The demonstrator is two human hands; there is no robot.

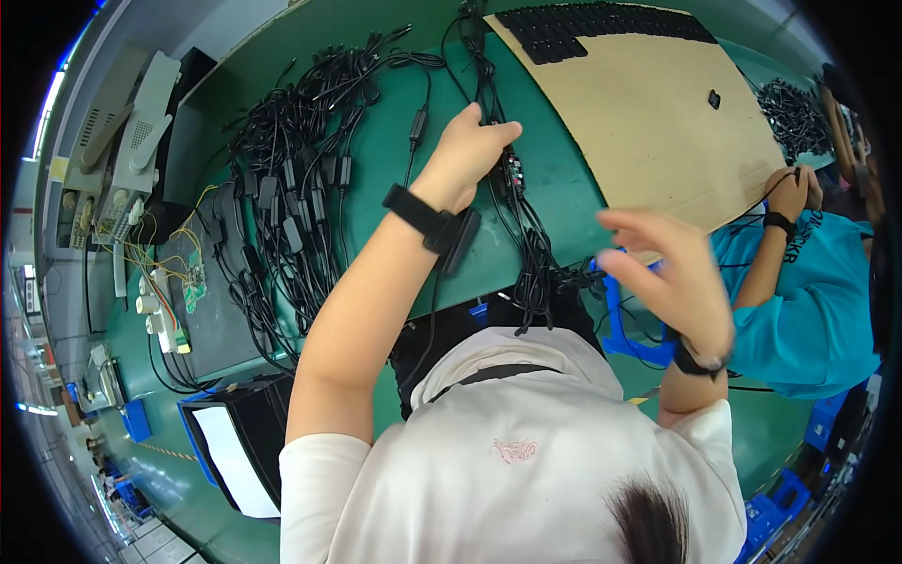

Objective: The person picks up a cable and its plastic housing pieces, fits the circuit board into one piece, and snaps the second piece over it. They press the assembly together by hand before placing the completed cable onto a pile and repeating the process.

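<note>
My left hand (467,155) reaches over the green table, fingers curled round black cables (482,70) and thumb sticking out to the right. Part of its grip is hidden beneath the hand. Below and right of it, a small dark part with bare electronics (513,174) shows among the cords. From there a bundle of black cables (534,273) runs down over the table's near edge. My right hand (672,273), slightly blurred, is raised right of that bundle; its fingers and thumb are apart, holding nothing.
A large heap of black cables (301,179) covers the table's left part. Cardboard (658,122) with rows of black pieces (601,23) lies to the right. A co-worker in a blue shirt (799,301) handles a cable there. Grey instruments (141,122) and a circuit board (194,280) stand far left.
</note>
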